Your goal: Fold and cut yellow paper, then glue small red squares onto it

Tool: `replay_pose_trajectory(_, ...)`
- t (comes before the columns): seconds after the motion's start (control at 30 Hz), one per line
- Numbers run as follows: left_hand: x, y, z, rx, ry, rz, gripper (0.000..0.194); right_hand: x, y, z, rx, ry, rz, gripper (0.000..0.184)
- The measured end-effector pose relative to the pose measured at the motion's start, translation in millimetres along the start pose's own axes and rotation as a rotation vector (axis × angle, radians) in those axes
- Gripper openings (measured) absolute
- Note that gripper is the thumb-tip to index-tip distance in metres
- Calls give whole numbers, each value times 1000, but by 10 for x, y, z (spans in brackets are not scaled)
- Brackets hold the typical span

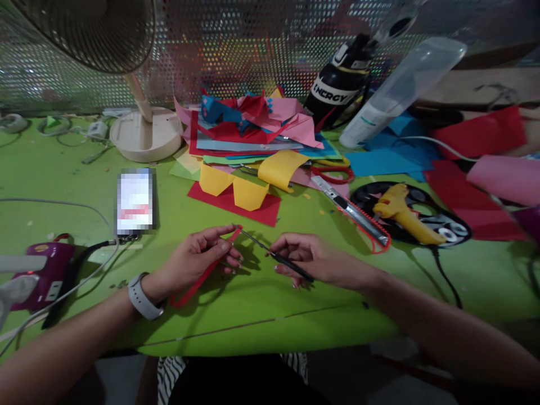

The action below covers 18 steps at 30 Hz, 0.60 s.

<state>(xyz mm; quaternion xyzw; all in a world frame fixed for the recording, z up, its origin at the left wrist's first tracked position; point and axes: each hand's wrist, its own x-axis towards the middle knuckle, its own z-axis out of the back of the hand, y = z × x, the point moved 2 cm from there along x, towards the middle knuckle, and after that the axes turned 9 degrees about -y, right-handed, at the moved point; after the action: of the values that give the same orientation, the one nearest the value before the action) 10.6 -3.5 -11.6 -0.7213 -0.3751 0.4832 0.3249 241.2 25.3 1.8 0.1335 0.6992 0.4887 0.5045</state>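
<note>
Quite narrow red strip [194, 288] — long, slanted — in left hand [205, 253].

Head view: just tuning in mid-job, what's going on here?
A person works with both hands over a green table. The left hand holds a narrow red strip; the right hand holds a slim black-handled tool, its tip at the strip's upper end. Just beyond the hands, yellow paper sits on a red sheet. A box cutter and a glue gun lie to the right, neither in hand.
</note>
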Motion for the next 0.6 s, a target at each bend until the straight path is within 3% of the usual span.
replay_pose_trajectory(0.6, 6, -3, 0, -7, -29, -23, 46, 28, -69, 51, -21, -6, 38, 53)
